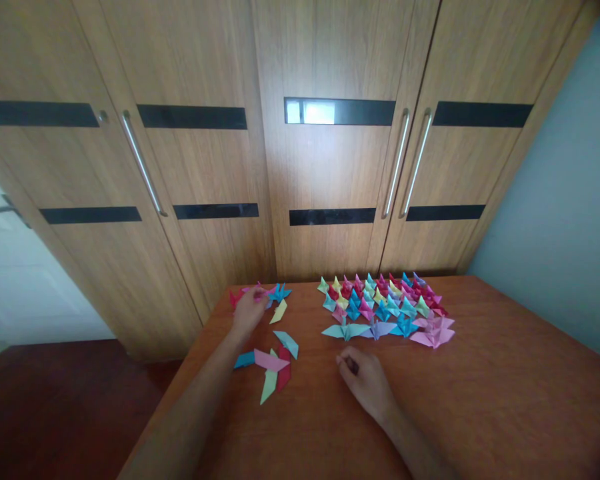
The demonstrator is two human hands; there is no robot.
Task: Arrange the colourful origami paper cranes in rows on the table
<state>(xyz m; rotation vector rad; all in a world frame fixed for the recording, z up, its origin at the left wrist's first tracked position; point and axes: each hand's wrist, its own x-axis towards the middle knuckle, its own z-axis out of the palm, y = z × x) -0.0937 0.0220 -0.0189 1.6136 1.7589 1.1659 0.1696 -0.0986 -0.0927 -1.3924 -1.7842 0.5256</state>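
Observation:
My left hand [250, 308] reaches to the far left of the table, its fingers closed at a pink folded paper piece [261, 290], mostly hidden by the hand. Right beside it sit a blue origami crane [280, 293] and a red folded paper piece [235, 297]. My right hand [366, 380] rests on the table with curled fingers and nothing visible in them. Just beyond it stand rows of small origami cranes in many colours; the front row includes a mint crane [346, 329], a lilac crane [377, 329], a blue crane [405, 326] and a pink crane [433, 331].
Flat folded paper strips lie at the left: yellow [279, 312], light blue [287, 344], blue [245, 360], pink [271, 361], green [269, 387] and red [284, 377], some overlapping. The brown table [505, 373] backs onto a wooden wardrobe [325, 167].

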